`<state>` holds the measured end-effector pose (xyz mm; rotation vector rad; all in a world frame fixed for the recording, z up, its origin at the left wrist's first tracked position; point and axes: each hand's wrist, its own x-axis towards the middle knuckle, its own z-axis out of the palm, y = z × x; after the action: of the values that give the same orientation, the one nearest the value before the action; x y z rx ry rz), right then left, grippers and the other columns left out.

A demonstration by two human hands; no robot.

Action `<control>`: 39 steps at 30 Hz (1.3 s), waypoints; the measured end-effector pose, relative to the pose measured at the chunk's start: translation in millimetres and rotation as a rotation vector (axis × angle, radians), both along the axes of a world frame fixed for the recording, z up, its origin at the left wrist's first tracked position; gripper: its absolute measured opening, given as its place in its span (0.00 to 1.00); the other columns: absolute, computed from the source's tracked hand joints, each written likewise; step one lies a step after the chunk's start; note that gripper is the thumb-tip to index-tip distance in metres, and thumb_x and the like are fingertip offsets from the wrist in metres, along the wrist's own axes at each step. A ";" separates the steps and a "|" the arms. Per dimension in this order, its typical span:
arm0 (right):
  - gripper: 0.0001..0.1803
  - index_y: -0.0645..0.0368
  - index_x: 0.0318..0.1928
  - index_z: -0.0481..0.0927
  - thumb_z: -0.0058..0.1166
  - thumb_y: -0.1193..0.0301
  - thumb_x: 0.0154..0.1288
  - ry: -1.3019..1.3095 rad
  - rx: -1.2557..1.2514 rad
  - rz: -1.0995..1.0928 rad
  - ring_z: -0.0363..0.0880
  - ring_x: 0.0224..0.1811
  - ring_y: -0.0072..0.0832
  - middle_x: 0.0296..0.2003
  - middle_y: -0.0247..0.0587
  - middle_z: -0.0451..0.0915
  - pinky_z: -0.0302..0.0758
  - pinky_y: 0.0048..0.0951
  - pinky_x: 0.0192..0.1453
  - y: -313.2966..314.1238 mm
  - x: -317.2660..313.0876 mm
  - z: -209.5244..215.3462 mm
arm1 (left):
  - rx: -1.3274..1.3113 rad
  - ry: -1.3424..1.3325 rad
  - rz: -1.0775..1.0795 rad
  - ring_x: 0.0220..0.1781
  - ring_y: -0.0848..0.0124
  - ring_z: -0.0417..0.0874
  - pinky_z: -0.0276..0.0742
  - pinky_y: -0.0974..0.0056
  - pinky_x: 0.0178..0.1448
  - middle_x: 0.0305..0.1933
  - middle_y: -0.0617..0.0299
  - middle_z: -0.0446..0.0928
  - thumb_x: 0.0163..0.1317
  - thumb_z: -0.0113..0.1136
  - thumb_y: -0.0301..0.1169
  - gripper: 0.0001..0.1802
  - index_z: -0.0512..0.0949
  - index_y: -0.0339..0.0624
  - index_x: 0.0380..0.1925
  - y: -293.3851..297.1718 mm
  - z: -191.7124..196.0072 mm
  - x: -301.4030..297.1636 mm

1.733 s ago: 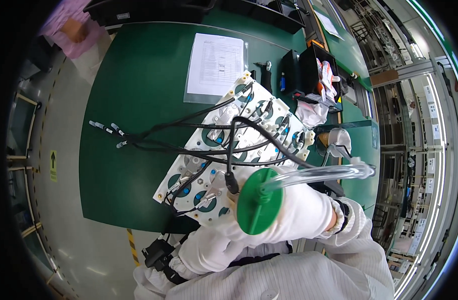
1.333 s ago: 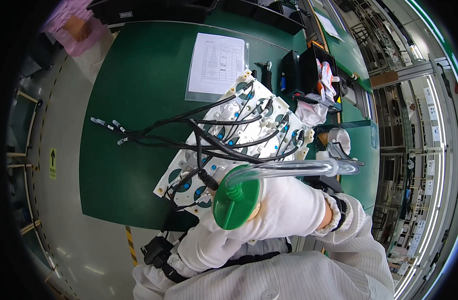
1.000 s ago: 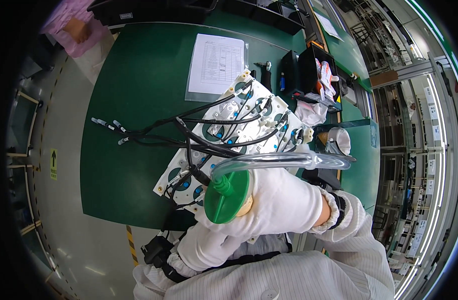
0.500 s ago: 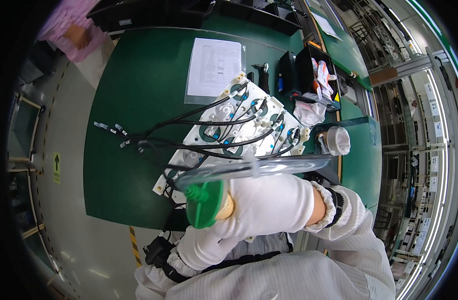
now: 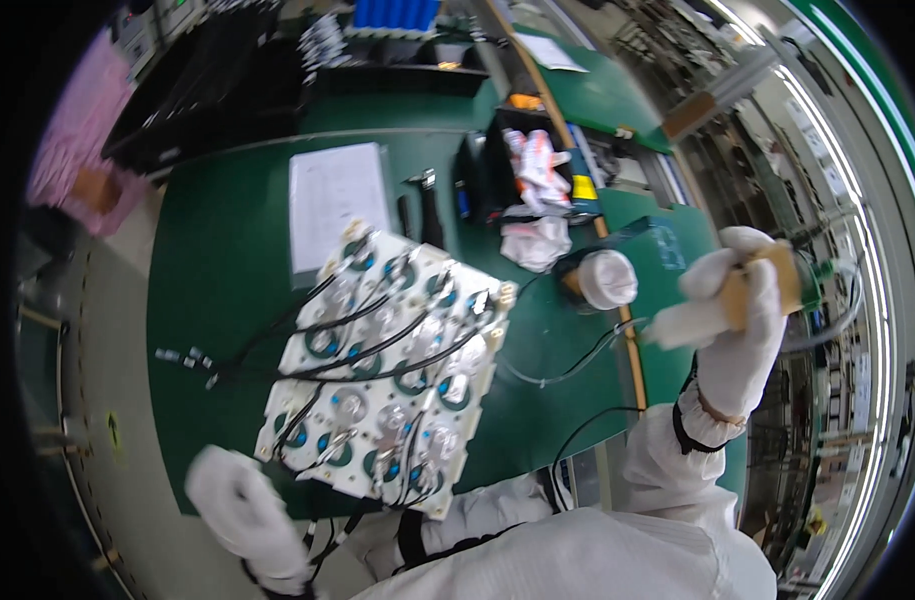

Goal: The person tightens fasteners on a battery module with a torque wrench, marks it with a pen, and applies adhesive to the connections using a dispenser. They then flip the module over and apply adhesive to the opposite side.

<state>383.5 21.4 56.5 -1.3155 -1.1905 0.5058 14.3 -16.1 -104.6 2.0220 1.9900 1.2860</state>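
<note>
Dispenser (image 5: 782,272): it is up in the grip of the right hand (image 5: 749,300), gloved fingers wrapped around its tan body. Its pale, translucent barrel (image 5: 682,325) points left out of that grip, while the green cap (image 5: 810,284) sits on the opposite side, with a clear hose (image 5: 845,310) beyond it, blurred. Just left of the barrel, 1 lined white cup (image 5: 607,279) stands on the green table (image 5: 537,420), and a thin tube (image 5: 547,380) runs across the tabletop below the cup. Farther left of the grip, well apart, lies 1 white board (image 5: 457,440) bearing round clear parts and blue fittings; black cables (image 5: 377,372) cross it and spread past its left edge. The left hand (image 5: 239,500), also gloved, is beside the board's lower left corner, its fingers curled; blur means I cannot tell whether anything is inside. Beyond the cup from the grip are a crumpled pink cloth (image 5: 537,243) and a black bin (image 5: 497,190) holding white and orange packs (image 5: 539,165).
</note>
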 end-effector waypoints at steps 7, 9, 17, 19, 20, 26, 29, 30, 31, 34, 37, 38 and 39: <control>0.13 0.60 0.45 0.77 0.55 0.63 0.67 -0.123 0.235 -0.628 0.81 0.30 0.22 0.33 0.37 0.81 0.72 0.19 0.24 7.2 113.4 -25.4 | -0.317 0.017 -0.335 0.70 0.56 0.63 0.58 0.57 0.72 0.68 0.50 0.63 0.57 0.61 0.26 0.35 0.61 0.37 0.65 79.7 -47.4 -34.0; 0.13 0.59 0.44 0.78 0.59 0.65 0.65 -0.043 0.194 -0.576 0.80 0.30 0.22 0.33 0.34 0.80 0.73 0.19 0.26 18.1 130.0 -30.9 | -0.254 0.123 -0.324 0.69 0.55 0.65 0.58 0.58 0.71 0.66 0.48 0.65 0.56 0.64 0.31 0.37 0.62 0.36 0.64 83.6 -36.1 -27.4; 0.15 0.62 0.44 0.79 0.66 0.69 0.59 -0.061 0.019 -0.510 0.77 0.33 0.16 0.35 0.32 0.81 0.75 0.21 0.37 64.6 145.0 -88.2 | -0.301 -0.180 -0.346 0.41 0.61 0.84 0.78 0.63 0.46 0.38 0.52 0.81 0.51 0.66 0.29 0.18 0.76 0.38 0.44 126.2 -43.1 11.5; 0.18 0.63 0.43 0.79 0.67 0.64 0.58 -0.097 -0.183 -0.565 0.79 0.30 0.22 0.33 0.35 0.82 0.76 0.25 0.36 61.0 136.0 -92.5 | -0.197 0.058 -0.295 0.38 0.56 0.83 0.77 0.60 0.43 0.36 0.53 0.81 0.53 0.63 0.26 0.13 0.77 0.41 0.41 123.1 -21.9 8.2; 0.20 0.64 0.44 0.78 0.67 0.64 0.57 -0.313 -0.206 -0.615 0.80 0.33 0.28 0.35 0.39 0.82 0.76 0.28 0.39 60.3 135.4 -101.6 | -0.095 0.226 -0.266 0.36 0.55 0.82 0.76 0.59 0.41 0.33 0.54 0.80 0.54 0.61 0.26 0.12 0.77 0.42 0.40 119.2 -7.1 5.2; 0.27 0.68 0.59 0.66 0.58 0.74 0.61 -0.442 0.180 -0.761 0.71 0.56 0.38 0.55 0.50 0.70 0.67 0.38 0.61 12.1 63.4 -141.1 | -0.063 0.553 -0.098 0.31 0.56 0.76 0.70 0.54 0.36 0.28 0.56 0.73 0.48 0.62 0.23 0.22 0.73 0.39 0.46 46.9 69.5 2.7; 0.27 0.65 0.57 0.70 0.61 0.67 0.59 -0.261 0.023 -0.088 0.73 0.55 0.38 0.53 0.50 0.72 0.69 0.36 0.60 12.4 3.8 -160.4 | -0.364 0.341 0.012 0.36 0.58 0.80 0.75 0.59 0.41 0.34 0.50 0.76 0.47 0.58 0.16 0.24 0.75 0.37 0.48 -16.2 77.7 12.0; 0.25 0.62 0.57 0.71 0.58 0.66 0.61 0.023 -0.143 0.051 0.74 0.54 0.37 0.54 0.49 0.73 0.71 0.34 0.59 23.5 -17.9 -169.5 | -0.445 0.318 0.028 0.36 0.57 0.80 0.76 0.59 0.42 0.36 0.49 0.76 0.49 0.57 0.15 0.24 0.74 0.34 0.50 -32.7 69.8 14.6; 0.21 0.59 0.57 0.72 0.51 0.64 0.67 0.027 -0.217 0.145 0.76 0.53 0.36 0.51 0.47 0.75 0.71 0.32 0.58 33.1 -21.2 -182.5 | -0.516 0.280 0.022 0.36 0.57 0.80 0.76 0.59 0.43 0.37 0.47 0.76 0.51 0.57 0.15 0.24 0.72 0.32 0.52 -43.0 61.4 21.7; 0.21 0.60 0.51 0.73 0.38 0.56 0.74 0.301 -0.307 0.395 0.75 0.44 0.32 0.39 0.45 0.78 0.71 0.30 0.53 61.5 -22.7 -232.6 | -0.572 0.184 -0.047 0.52 0.45 0.75 0.74 0.52 0.53 0.55 0.45 0.74 0.66 0.49 0.25 0.21 0.69 0.39 0.59 -62.3 42.8 45.4; 0.25 0.61 0.47 0.73 0.34 0.51 0.74 0.581 -0.298 0.556 0.72 0.40 0.29 0.37 0.41 0.76 0.68 0.28 0.52 75.3 -27.5 -248.0 | -0.487 -0.049 -0.023 0.44 0.60 0.80 0.76 0.60 0.49 0.45 0.45 0.76 0.54 0.64 0.22 0.34 0.63 0.29 0.61 -73.3 -15.6 39.9; 0.26 0.61 0.45 0.72 0.34 0.50 0.74 0.544 -0.278 0.505 0.71 0.39 0.28 0.35 0.39 0.75 0.68 0.28 0.51 76.4 -30.8 -253.5 | -0.526 -0.216 -0.112 0.49 0.61 0.79 0.74 0.61 0.53 0.51 0.46 0.74 0.52 0.68 0.27 0.42 0.56 0.28 0.64 -73.6 -17.0 50.5; 0.26 0.62 0.43 0.72 0.34 0.49 0.74 0.506 -0.256 0.452 0.70 0.38 0.26 0.34 0.36 0.74 0.68 0.27 0.50 76.2 -31.5 -257.7 | -0.562 -0.383 -0.205 0.54 0.62 0.77 0.72 0.62 0.58 0.56 0.46 0.72 0.51 0.72 0.31 0.51 0.49 0.28 0.68 -74.2 -19.5 59.3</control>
<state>352.0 97.5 -201.2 -1.0300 -1.0072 1.2729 73.6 -90.3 -124.1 1.5301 1.6689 0.8580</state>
